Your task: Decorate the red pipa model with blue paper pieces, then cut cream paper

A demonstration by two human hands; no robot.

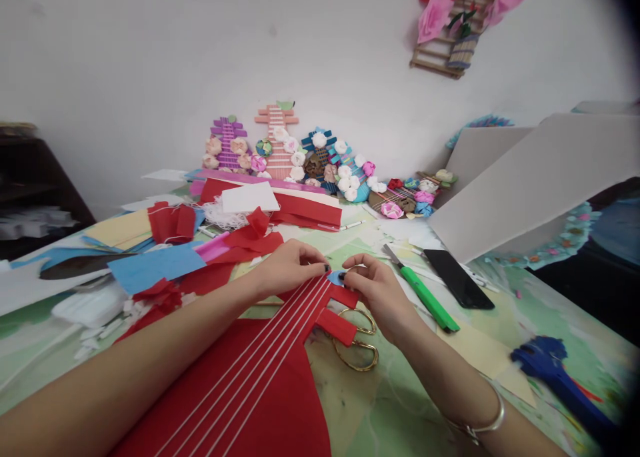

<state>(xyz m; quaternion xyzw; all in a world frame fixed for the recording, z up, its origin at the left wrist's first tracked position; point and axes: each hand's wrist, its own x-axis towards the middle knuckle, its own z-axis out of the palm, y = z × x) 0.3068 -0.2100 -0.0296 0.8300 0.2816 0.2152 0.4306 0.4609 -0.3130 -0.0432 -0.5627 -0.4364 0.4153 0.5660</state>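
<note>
A red guitar-shaped paper craft (260, 383) with several white strings lies on the table in front of me. My left hand (290, 267) rests on its neck, fingers curled and pressing down near the top. My right hand (375, 290) pinches a small blue piece (336, 277) at the head of the neck, fingertips meeting those of the left hand. Red cross tabs (337, 327) stick out from the neck under my right hand. Gold-handled scissors (357, 350) lie beneath my right wrist, partly hidden.
A green utility knife (425, 297) and a black phone (457, 277) lie to the right. Grey card sheets (530, 177) lean at the right. Red, blue and yellow paper scraps (160, 243) crowd the left. Finished flower crafts (300, 157) line the wall. A blue object (555, 370) sits near right.
</note>
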